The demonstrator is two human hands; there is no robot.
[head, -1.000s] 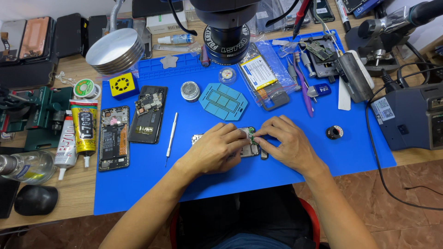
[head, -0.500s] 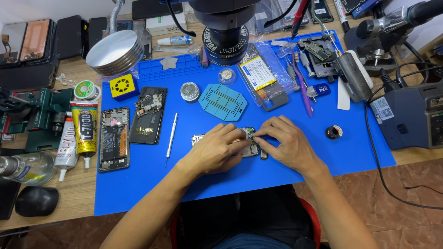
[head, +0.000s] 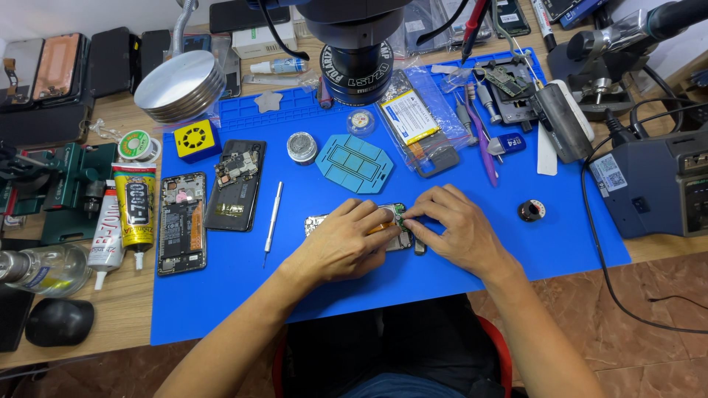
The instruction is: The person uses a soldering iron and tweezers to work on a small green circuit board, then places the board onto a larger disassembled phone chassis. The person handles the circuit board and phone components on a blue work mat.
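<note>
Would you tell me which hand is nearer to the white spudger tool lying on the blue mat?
Left. The left hand rests just right of the white spudger; the right hand lies farther right.

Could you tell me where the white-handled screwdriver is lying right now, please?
In the head view, the white-handled screwdriver lies on the blue work mat, left of the left hand, just right of the black opened phone.
</note>
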